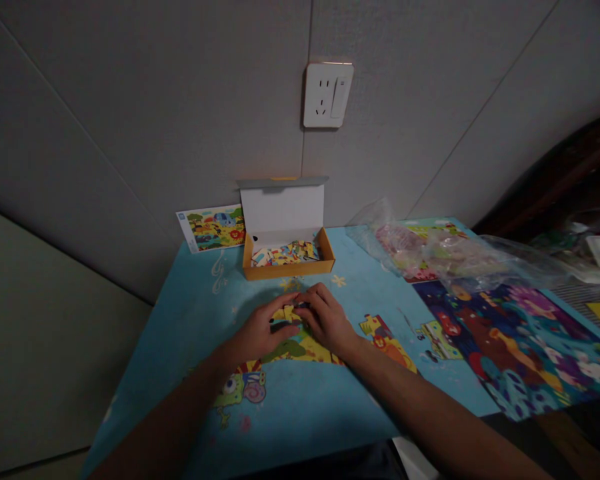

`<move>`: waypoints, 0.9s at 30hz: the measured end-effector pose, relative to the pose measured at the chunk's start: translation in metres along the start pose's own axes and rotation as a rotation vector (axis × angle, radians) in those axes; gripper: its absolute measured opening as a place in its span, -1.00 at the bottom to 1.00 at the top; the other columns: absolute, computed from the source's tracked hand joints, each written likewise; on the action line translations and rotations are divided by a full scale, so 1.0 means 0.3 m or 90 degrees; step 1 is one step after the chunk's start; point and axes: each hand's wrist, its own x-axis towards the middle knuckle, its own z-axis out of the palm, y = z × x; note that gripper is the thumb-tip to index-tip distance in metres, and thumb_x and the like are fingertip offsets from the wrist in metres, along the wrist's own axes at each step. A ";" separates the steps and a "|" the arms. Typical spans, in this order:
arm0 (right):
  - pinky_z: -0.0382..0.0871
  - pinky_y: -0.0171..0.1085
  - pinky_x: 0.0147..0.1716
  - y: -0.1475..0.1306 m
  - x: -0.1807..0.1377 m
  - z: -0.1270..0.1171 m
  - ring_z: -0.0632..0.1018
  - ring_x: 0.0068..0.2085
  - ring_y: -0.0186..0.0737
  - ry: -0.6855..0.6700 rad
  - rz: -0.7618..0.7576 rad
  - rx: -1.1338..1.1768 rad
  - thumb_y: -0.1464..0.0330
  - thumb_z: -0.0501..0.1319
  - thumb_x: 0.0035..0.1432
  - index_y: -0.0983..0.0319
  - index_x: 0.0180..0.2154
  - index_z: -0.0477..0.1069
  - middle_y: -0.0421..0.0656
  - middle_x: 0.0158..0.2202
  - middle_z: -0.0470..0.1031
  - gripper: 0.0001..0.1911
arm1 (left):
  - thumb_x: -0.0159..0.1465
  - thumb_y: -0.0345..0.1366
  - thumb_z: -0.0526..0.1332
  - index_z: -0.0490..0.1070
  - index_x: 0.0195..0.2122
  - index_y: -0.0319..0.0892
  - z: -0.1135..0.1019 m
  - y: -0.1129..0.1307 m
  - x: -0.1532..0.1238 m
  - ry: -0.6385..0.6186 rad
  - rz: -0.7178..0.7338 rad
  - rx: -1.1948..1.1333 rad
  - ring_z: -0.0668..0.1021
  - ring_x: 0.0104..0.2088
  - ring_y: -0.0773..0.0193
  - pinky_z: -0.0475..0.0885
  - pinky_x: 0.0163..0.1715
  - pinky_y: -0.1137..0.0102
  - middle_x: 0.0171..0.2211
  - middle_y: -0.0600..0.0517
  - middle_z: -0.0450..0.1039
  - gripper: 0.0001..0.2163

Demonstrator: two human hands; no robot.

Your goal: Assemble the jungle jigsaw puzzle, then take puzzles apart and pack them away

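On the blue table [300, 407] lies a partly joined jigsaw patch [300, 347], yellow and green. My left hand [263, 330] and my right hand [327, 319] rest side by side on its far edge. Their fingertips are curled and pressed down on a yellow puzzle piece [291, 312] between them. An open orange box [287, 257] with several loose pieces stands just beyond the hands, its white lid raised. A second small joined cluster [386, 340] sits to the right of my right wrist.
A picture card [211, 228] leans against the wall behind the box. A finished dark puzzle [520, 340] and crumpled clear plastic bags [440, 250] fill the right side. A wall socket [327, 95] is above. Dark furniture stands at far right.
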 end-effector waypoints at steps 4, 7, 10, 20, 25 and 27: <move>0.39 -0.19 -0.23 -0.003 -0.004 0.006 0.43 -0.20 -0.16 0.068 -0.006 0.024 0.26 0.10 0.34 0.21 -0.11 0.33 -0.07 -0.23 0.37 -0.81 | 0.24 -0.26 0.27 0.41 0.13 -0.03 0.029 0.000 -0.011 -0.011 0.019 0.094 0.53 0.04 0.03 0.35 0.13 0.16 0.06 -0.05 0.51 -0.59; 0.40 -0.18 -0.27 -0.006 -0.017 0.015 0.44 -0.22 -0.14 0.096 -0.010 0.018 0.22 0.08 0.34 0.20 -0.08 0.29 -0.07 -0.22 0.37 -0.78 | 0.15 -0.23 0.37 0.40 0.13 -0.04 0.051 0.015 -0.026 -0.072 0.041 0.117 0.55 0.01 0.02 0.36 0.11 0.16 0.04 -0.04 0.53 -0.50; 0.39 -0.18 -0.29 -0.007 -0.027 0.029 0.44 -0.23 -0.14 0.099 -0.007 0.024 0.20 0.03 0.35 0.19 -0.07 0.28 -0.06 -0.22 0.37 -0.76 | 0.14 -0.24 0.37 0.35 0.17 -0.04 0.066 0.024 -0.035 -0.075 0.045 0.116 0.53 0.03 0.02 0.38 0.10 0.19 0.05 -0.05 0.51 -0.46; 0.35 -0.07 -0.02 -0.059 0.026 -0.117 0.44 -0.02 -0.03 -0.093 0.103 -0.118 0.20 0.16 0.27 0.23 0.03 0.28 0.03 -0.05 0.39 -0.64 | 0.13 -0.36 0.25 0.37 0.09 -0.10 0.038 0.018 0.034 0.188 -0.143 -0.226 0.60 -0.31 0.25 0.52 -0.34 0.40 -0.08 -0.02 0.52 -0.55; 0.40 -0.03 -0.20 -0.092 -0.048 -0.179 0.51 -0.14 0.13 -0.363 0.209 -0.349 0.13 0.57 -0.38 0.30 -0.03 0.34 0.06 -0.13 0.44 -0.14 | 0.07 -0.41 0.23 0.39 0.04 -0.08 -0.033 0.015 0.064 0.293 -0.304 -0.478 0.55 -0.49 0.38 0.42 -0.58 0.54 -0.21 0.05 0.53 -0.54; 0.39 -0.08 -0.22 -0.090 -0.077 -0.173 0.52 -0.17 0.10 -0.385 0.206 -0.370 0.18 0.59 -0.43 0.28 -0.11 0.37 0.02 -0.17 0.46 -0.20 | 0.09 -0.41 0.22 0.40 0.00 -0.09 -0.054 0.016 0.073 0.303 -0.314 -0.528 0.56 -0.48 0.39 0.41 -0.60 0.56 -0.25 0.06 0.52 -0.60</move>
